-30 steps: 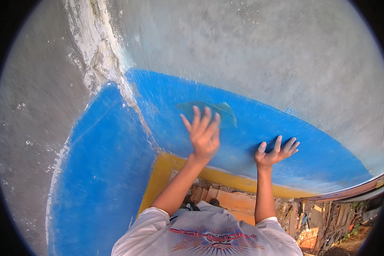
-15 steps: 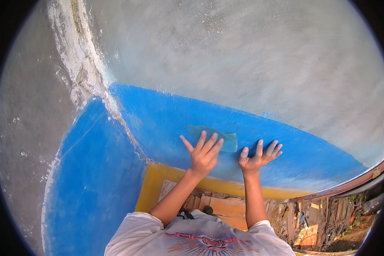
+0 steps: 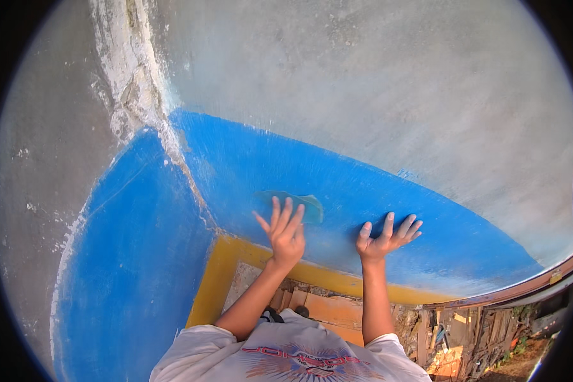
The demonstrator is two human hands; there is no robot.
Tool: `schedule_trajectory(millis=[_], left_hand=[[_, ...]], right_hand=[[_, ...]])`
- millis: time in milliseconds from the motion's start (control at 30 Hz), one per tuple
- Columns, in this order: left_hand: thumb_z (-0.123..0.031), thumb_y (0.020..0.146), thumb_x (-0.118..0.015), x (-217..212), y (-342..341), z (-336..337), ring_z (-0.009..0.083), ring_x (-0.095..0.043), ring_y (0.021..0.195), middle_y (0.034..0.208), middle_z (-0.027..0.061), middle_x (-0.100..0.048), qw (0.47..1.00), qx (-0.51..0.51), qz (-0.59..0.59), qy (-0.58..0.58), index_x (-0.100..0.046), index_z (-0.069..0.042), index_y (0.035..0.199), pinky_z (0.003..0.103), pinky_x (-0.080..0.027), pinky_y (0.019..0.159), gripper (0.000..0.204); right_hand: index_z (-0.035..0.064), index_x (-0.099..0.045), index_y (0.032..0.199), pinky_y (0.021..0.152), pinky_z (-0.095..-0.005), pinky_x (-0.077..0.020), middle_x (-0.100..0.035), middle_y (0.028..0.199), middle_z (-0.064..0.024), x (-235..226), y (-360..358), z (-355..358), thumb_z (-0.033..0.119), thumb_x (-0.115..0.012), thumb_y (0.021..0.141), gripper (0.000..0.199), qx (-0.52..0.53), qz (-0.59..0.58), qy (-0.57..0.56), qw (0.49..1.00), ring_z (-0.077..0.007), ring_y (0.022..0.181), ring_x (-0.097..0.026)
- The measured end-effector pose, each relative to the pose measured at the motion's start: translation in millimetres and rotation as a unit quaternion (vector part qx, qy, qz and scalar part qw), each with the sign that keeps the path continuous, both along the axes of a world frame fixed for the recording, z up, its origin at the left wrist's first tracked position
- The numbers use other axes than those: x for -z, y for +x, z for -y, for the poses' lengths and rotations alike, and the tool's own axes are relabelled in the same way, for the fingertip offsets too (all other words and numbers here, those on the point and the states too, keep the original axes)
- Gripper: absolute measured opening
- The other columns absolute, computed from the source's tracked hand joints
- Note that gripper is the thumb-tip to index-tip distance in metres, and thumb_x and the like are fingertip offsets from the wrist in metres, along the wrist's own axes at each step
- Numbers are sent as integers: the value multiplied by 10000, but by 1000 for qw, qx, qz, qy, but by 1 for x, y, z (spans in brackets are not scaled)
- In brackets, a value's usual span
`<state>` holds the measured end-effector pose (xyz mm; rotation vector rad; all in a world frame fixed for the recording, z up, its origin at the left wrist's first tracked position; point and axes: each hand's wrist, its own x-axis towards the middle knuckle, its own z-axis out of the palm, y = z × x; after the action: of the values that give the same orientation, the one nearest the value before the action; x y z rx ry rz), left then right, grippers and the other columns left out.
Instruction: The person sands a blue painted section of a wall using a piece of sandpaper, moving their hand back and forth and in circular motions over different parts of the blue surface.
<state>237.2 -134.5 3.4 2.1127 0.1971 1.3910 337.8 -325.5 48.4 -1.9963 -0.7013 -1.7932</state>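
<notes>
Apparently at a rubbing step: pressing a thin, translucent grey-green sheet [image 3: 311, 207] against the blue-painted wall [image 3: 363, 188], beneath and just beyond the fingertips of the bare left hand [image 3: 288, 242]. Likely calls next for even pressure through those fingers. Shows them spread apart, clamped on nothing, above a slanted forearm. Seemingly braces, right of those fingers, with the bare right hand [image 3: 384, 242], splayed above a nearly upright forearm.

Teal sheet [image 3: 312, 208] partly hidden by left hand [image 3: 287, 240], shirt [image 3: 286, 336] cut off below, ground clutter [image 3: 449, 356] perhaps wood, indistinct
</notes>
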Motion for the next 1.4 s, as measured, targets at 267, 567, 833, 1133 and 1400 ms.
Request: schedule_trajectory(millis=[267,567,833,1133,1400], left_hand=[[-68,882,-599,-83,31,15,409,-275,1448,1445,197,-490,992,13,84,91,-659,-70,1263,683,52,1109,386],[-92,884,-612,-121,30,22,416,-249,1456,1469,181,-469,995,-31,90,-26,-658,-83,1271,694,90,1088,390],[-79,899,-603,1,6,43,404,-260,1455,1486,158,-455,998,-10,-59,19,-662,-113,1270,701,76,1090,377],[-75,889,-611,-54,17,76,421,-264,1449,1492,159,-446,979,87,-3,182,-662,-150,1277,705,89,1086,399],[-36,870,-627,-101,31,18,432,-274,1441,1428,170,-518,986,-103,110,-72,-674,-122,1254,685,53,1107,396]], right_hand=[[153,-490,1413,1179,-579,-28,-278,1564,-232,3,1,1,406,-540,917,559,1,-5,-14,1000,-447,1467,-166],[242,-646,1278,1200,-532,-6,-373,1535,-161,11,-3,12,341,-616,856,434,-29,-49,-3,998,-358,1486,-182],[233,-656,1265,1199,-530,-9,-385,1527,-162,3,-12,17,315,-623,853,421,-48,-64,-1,997,-354,1482,-195],[135,-549,1359,1172,-574,39,-276,1572,-217,12,-8,7,324,-600,893,505,-69,-28,-3,997,-427,1484,-122],[159,-554,1356,1119,-651,61,-219,1575,-241,-26,-40,-11,367,-518,937,468,-104,-149,52,982,-464,1475,-20]])
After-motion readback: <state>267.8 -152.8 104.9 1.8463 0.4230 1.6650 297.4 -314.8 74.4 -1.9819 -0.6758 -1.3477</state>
